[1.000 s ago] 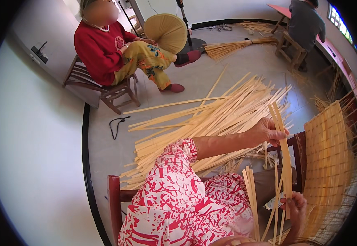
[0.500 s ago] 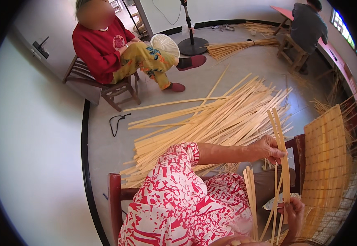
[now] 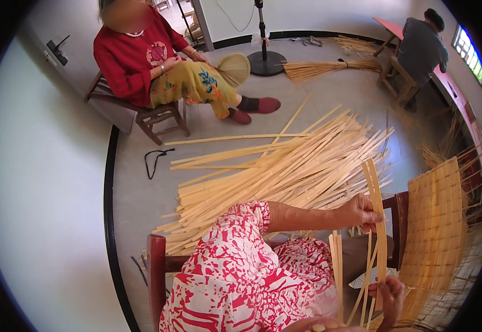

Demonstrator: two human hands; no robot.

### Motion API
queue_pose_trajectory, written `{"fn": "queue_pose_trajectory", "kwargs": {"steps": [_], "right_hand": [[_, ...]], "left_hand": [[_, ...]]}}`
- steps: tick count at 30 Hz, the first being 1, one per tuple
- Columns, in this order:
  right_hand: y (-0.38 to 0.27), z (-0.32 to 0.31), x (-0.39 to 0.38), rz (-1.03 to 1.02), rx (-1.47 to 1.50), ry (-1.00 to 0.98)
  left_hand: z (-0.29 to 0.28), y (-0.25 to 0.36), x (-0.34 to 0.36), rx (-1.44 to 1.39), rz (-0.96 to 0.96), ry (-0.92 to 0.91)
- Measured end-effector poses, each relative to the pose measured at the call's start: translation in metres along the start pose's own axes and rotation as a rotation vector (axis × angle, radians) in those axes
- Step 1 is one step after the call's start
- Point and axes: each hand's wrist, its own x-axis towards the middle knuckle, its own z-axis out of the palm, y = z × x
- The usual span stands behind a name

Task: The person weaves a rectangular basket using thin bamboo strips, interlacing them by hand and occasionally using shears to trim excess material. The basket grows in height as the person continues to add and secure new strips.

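From my end I can read no words or numbers — the only sign-like mark is a round, pale emblem point(image 3: 156, 53) on a red sweater point(image 3: 120, 74), beyond the held strip point(image 3: 382, 243) and well left of it — its detail unclear.

"Here's a white cloth garment point(image 3: 224, 271) splashed all over with irregular red blotches!"
"Same print on the short left sleeve point(image 3: 257, 213), look!"
"Below it, a bare forearm point(image 3: 302, 216) and a bare left hand point(image 3: 358, 212)!"
"Bare right hand point(image 3: 390, 293) too, and plain brownish-grey cloth point(image 3: 357, 254) over one leg."
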Motion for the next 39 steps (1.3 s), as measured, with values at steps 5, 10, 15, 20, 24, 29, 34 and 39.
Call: {"fn": "queue_pose_trajectory", "kwargs": {"steps": [5,10,15,20,24,29,34,39], "right_hand": [[0.011,-0.002,0.007,-0.006,0.038,-0.007],[-0.001,0.012,0.006,-0.015,0.001,0.018],[0.013,0.008,0.005,-0.019,-0.039,0.031],[0.026,-0.001,0.006,-0.019,-0.106,0.065],[0.034,-0.01,0.006,0.023,-0.125,0.065],[0.039,-0.017,0.005,0.042,-0.111,0.056],[0.038,-0.015,-0.004,0.059,-0.073,0.047],[0.052,-0.024,-0.006,0.067,-0.077,0.056]], "left_hand": [[-0.003,0.0,0.0,0.003,0.026,0.014],[-0.005,-0.003,-0.001,0.004,0.024,0.024],[-0.007,-0.007,-0.001,0.005,-0.001,0.039],[-0.014,-0.01,-0.004,-0.013,-0.013,0.075],[-0.023,-0.018,-0.002,-0.031,-0.017,0.091],[-0.032,-0.016,-0.005,-0.072,-0.027,0.117],[-0.032,-0.018,-0.003,-0.037,-0.03,0.108],[-0.031,-0.014,-0.003,-0.036,-0.032,0.092]]}}
